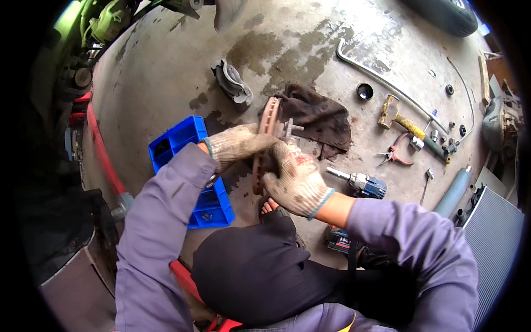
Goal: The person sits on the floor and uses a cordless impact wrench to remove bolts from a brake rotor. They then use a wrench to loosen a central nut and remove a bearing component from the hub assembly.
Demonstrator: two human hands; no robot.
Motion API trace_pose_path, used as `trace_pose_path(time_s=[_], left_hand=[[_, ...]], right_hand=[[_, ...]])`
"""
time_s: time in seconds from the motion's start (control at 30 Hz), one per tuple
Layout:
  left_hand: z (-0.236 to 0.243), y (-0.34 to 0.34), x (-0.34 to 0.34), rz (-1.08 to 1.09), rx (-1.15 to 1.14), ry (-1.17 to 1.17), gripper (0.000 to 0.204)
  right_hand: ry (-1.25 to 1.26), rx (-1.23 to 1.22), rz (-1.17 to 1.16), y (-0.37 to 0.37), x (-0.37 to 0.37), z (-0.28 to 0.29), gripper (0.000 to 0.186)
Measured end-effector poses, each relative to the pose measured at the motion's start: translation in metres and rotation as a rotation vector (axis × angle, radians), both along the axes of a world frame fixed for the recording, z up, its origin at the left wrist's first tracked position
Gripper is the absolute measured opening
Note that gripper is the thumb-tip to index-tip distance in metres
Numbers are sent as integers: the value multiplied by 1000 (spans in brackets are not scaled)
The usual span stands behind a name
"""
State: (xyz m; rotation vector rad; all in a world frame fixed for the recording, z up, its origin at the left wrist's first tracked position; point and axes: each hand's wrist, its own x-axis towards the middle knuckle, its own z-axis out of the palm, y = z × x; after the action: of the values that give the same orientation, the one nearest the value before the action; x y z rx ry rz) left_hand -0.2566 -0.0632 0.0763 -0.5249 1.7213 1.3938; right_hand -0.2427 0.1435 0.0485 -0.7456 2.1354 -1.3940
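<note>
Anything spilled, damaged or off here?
Yes. Dark, wet-looking patches mark the floor beyond the rag, suggesting a spill; liquid unclear. Reddish smears stand out on the right hand's pale glove. The disc's edge looks rusty. No obvious breakage.

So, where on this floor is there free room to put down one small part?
Wide bare floor lies beyond the blue tray, between the red bar and the bent metal part. A smaller patch is between the dark cloth and the hammer. It is crowded around the hammer, pliers and power tool.
</note>
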Motion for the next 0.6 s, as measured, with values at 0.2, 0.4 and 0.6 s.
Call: trace_pose_path(time_s=[0.2,0.4,0.6], left_hand=[[4,3,2,321,-37,-41,30],[18,6,-4,396,-76,-133,28],[12,1,-32,306,-175,-211,23]], right_hand=[[74,50,130,-6,-28,-16,32],[-237,531,-71,115,-125,-40,30],[-520,1148,679,213,-81,-68,35]])
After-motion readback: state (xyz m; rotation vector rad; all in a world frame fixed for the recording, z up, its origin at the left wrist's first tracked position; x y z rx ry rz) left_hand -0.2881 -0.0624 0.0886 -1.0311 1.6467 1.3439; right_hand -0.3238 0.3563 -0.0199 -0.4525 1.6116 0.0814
